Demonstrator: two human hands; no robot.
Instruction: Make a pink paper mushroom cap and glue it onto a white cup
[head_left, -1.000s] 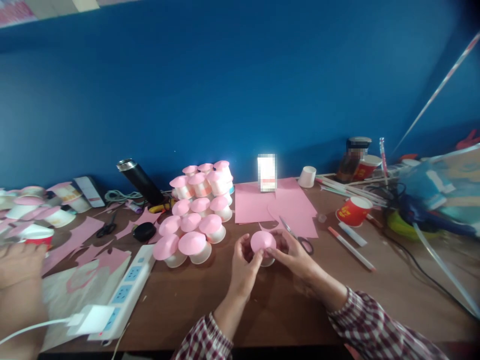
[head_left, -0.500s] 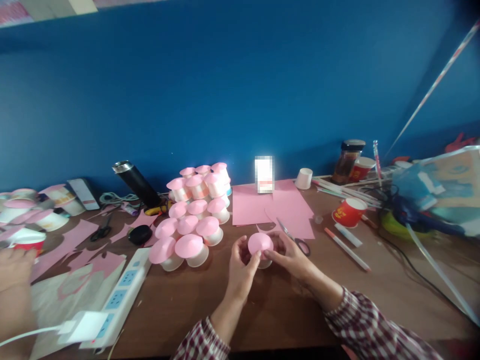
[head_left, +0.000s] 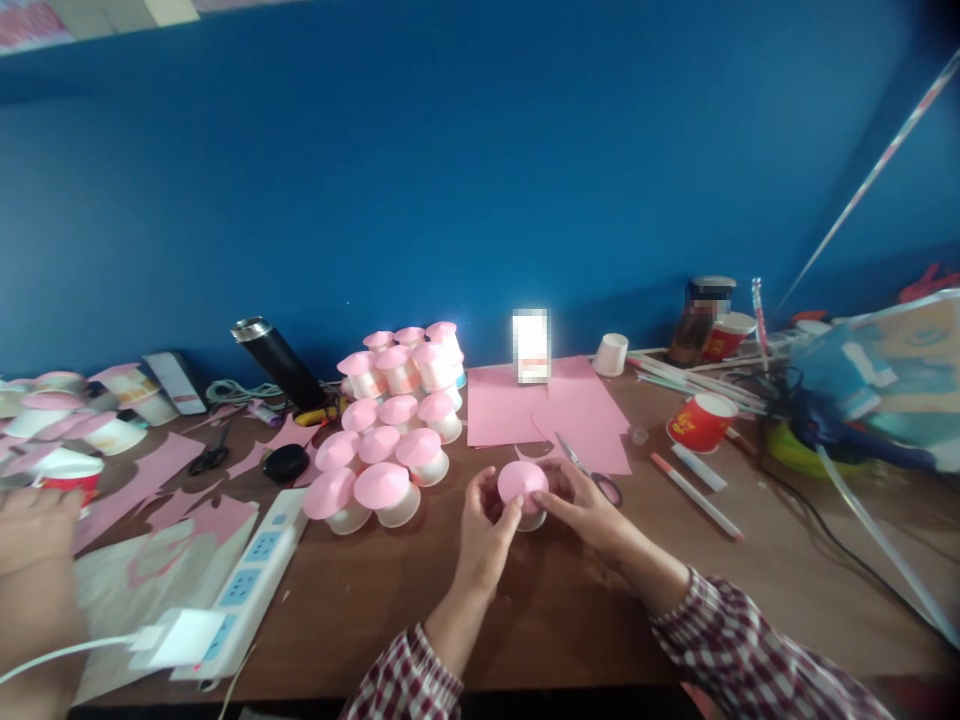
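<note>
Pink paper forms the shallow cone [head_left: 522, 480] on which the fingers of both hands are clamped. The left hand [head_left: 482, 545] grips from one side and the right hand [head_left: 592, 505] from the other, the thumbs close together at the near edge, the remaining fingers curled around the sides and partly hidden. Beneath the cone shows the rim of a pale cup [head_left: 532, 522]; whether it rests on the surface [head_left: 570, 630] cannot be told. Checked sleeves [head_left: 720, 610] in dark red and white end near both wrists.

Just beyond the right hand lies a pair of scissors [head_left: 576, 456], its blades reaching over flat pink sheets [head_left: 502, 410]. Near the far edge of the sheets stands a bright white thing [head_left: 532, 345], blurred out, with an upturned white cup [head_left: 611, 355] to its right.

Left of the hands, cups topped with pink cones [head_left: 382, 486] stand packed in rows. Past them run a power strip [head_left: 255, 560] with a white plug [head_left: 187, 638], a round black thing [head_left: 285, 463], pink offcuts [head_left: 139, 490] and a tilted black bottle [head_left: 279, 365]. Another person's hand [head_left: 37, 510] enters at the left edge.

On the right are a red cup [head_left: 701, 426], two pens [head_left: 696, 497] and a clear jar with a dark lid, partly pixelated [head_left: 690, 335]. Behind everything rises a blue wall [head_left: 450, 160].
</note>
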